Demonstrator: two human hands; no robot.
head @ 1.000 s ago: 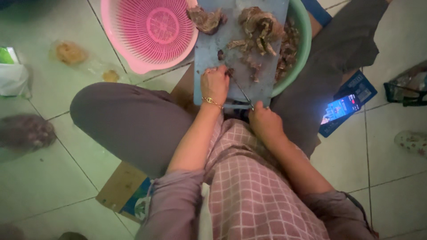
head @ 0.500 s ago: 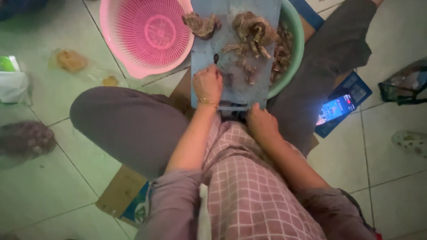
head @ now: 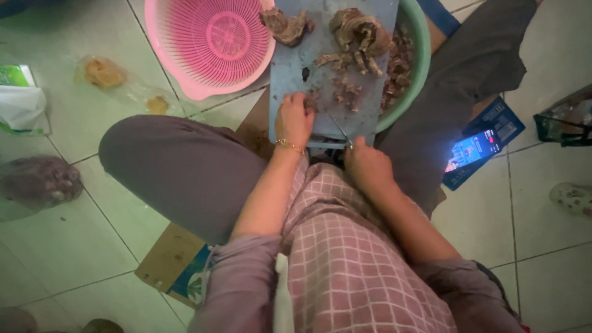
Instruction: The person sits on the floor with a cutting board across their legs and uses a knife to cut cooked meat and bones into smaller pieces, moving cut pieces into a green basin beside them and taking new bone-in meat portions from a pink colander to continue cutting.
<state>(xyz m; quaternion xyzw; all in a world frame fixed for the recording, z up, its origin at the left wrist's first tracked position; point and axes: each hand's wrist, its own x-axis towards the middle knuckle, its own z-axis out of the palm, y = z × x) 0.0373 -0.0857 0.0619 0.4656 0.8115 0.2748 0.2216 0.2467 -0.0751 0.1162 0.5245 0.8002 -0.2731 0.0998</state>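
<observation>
We find the left hand (head: 295,120) pressed down at the near left corner of the cutting board (head: 333,74), fingers curled together on a small piece of meat (head: 310,103) to steady it. The right hand (head: 367,166) sits off the near edge, fingers clamped on a knife (head: 341,131) whose blade angles onto the board. Cut pieces lie toward the far edge, beside the pink basket (head: 209,43) and over the green bowl (head: 419,55).

Pink colander (head: 209,43) and cutting board (head: 370,37) cropped at top — knife (head: 341,131) handle hidden in fist
</observation>
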